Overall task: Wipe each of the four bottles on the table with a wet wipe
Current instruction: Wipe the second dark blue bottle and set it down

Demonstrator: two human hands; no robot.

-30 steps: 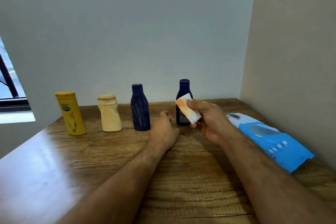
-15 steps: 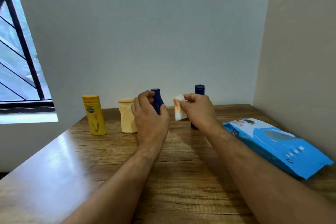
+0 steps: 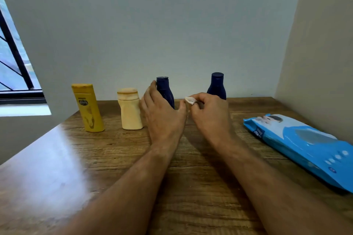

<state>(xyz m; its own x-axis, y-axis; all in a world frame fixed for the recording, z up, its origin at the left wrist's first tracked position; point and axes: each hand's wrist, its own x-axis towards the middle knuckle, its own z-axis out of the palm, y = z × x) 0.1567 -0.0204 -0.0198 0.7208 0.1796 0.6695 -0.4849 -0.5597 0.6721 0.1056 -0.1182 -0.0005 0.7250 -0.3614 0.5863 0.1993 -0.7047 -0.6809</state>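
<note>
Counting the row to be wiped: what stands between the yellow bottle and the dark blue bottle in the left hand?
Only the cream bottle, upright, in the head view.

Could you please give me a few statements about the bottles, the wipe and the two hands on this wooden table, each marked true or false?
1. The left hand grips the nearer dark blue plastic bottle. True.
2. The right hand pinches a small white wet wipe. True.
3. The tall yellow plastic bottle lies on its side. False: it stands upright at the left end of the row.
4. The blue pack of wet wipes lies left of the bottles. False: it lies at the right, by the side wall.
5. The squat cream plastic bottle stands between the yellow bottle and the gripped blue one. True.
6. The right hand holds the farther dark blue bottle. False: that bottle stands behind it, unheld.
</note>
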